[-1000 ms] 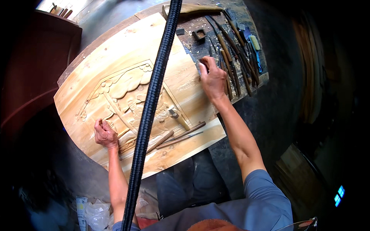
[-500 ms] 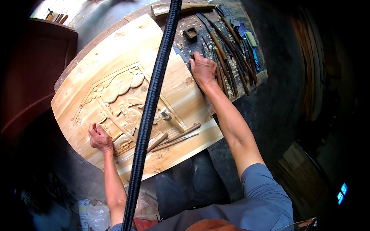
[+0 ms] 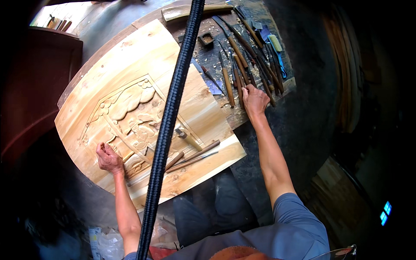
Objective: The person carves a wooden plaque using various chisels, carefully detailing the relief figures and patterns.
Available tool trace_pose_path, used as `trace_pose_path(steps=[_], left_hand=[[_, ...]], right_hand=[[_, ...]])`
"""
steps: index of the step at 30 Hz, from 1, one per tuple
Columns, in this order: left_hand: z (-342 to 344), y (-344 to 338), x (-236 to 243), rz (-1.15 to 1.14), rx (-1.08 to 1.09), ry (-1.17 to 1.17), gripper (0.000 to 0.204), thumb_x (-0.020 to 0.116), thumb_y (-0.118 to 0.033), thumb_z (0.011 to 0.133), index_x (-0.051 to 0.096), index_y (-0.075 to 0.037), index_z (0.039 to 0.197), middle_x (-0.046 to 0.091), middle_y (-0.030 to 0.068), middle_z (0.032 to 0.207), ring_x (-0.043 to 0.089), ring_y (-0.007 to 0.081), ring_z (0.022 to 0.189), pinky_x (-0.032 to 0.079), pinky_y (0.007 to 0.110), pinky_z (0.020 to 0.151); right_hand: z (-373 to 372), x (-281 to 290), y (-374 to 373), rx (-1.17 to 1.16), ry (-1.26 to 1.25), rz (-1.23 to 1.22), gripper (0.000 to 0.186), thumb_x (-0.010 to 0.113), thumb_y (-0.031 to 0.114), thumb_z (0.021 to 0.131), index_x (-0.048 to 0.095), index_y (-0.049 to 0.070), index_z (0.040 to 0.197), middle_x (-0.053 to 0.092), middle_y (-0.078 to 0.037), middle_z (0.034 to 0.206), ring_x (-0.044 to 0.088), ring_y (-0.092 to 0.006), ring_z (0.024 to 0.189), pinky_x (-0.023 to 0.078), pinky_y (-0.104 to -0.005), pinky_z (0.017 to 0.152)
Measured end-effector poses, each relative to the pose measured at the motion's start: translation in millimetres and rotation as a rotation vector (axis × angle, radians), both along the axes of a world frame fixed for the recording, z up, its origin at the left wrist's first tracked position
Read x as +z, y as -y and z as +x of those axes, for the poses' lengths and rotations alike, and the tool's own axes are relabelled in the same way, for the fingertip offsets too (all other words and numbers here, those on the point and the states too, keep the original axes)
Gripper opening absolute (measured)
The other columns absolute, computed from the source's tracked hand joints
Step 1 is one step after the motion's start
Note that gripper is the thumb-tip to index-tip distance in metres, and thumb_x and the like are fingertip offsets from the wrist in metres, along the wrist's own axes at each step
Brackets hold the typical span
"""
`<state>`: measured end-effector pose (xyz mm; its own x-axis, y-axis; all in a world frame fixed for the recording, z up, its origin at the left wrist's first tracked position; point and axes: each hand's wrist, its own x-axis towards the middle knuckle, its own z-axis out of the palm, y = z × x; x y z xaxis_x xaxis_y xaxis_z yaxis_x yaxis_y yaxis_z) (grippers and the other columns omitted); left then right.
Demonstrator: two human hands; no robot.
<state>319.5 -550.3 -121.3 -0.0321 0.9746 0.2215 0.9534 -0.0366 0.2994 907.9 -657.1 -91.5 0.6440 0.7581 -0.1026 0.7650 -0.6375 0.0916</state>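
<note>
A carved wooden panel (image 3: 151,47) with a raised relief lies before me. Over its lower left part my left hand (image 3: 109,158) is curled closed; whatever its fingers hold, if anything, is hidden. My right hand (image 3: 255,102) reaches to the near ends of several wood-handled carving chisels (image 3: 242,58) at the right of the panel. Its fingers are bent together at the handles, and I cannot make out which one they grip. A hammer (image 3: 188,139) and several loose chisels (image 3: 190,161) lie on the panel's near right part.
A blue brush (image 3: 276,45) lies beyond the chisels. A small dark square box (image 3: 206,40) and a long pale piece of wood (image 3: 212,9) are at the back of the worktable (image 3: 186,27), among wood shavings. A thick black braided cable (image 3: 171,112) crosses the view.
My right hand has moved right and nearer to me, from beside the panel's edge to the chisel handles' near ends. My left hand stays curled over the panel.
</note>
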Motion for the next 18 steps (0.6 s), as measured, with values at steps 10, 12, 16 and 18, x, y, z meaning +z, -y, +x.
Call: trace_pose_path(steps=[10,12,16,18], left_hand=[[3.0,-0.9,-0.3,0.026,-0.009,-0.011,0.018,0.065,-0.023,0.112,0.065,-0.011,0.124,0.078,0.0137,0.096,0.075,0.0352,0.084,0.056,0.048,0.072],[2.9,-0.1,-1.7,0.017,0.005,-0.026,0.018,0.065,-0.023,0.112,0.065,-0.01,0.124,0.078,0.0143,0.099,0.075,0.0357,0.085,0.056,0.048,0.073],[-3.5,-0.7,-4.9,0.029,-0.005,-0.04,0.019,0.065,-0.023,0.112,0.064,-0.01,0.126,0.079,0.0155,0.104,0.076,0.0368,0.09,0.057,0.048,0.076],[-5.9,0.8,-6.9,0.002,0.011,-0.066,0.02,0.064,-0.023,0.112,0.063,-0.009,0.127,0.079,0.0156,0.105,0.077,0.0367,0.092,0.057,0.048,0.077]], right_hand=[[6.0,-11.8,8.7,0.066,-0.071,0.096,0.02,0.082,0.029,0.095,0.069,0.014,0.096,0.079,-0.009,0.089,0.078,-0.0374,0.083,0.058,-0.0544,0.068],[8.2,-12.5,9.8,0.077,-0.09,0.078,0.019,0.08,0.029,0.096,0.069,0.014,0.095,0.079,-0.01,0.089,0.078,-0.0379,0.083,0.058,-0.055,0.068],[8.1,-14.0,9.2,0.128,-0.093,0.086,0.02,0.08,0.028,0.096,0.068,0.012,0.094,0.077,-0.011,0.087,0.078,-0.0383,0.081,0.059,-0.0537,0.068],[9.4,-13.3,10.2,0.134,-0.103,0.085,0.02,0.08,0.028,0.096,0.067,0.012,0.093,0.077,-0.011,0.088,0.078,-0.0381,0.081,0.059,-0.053,0.067]])
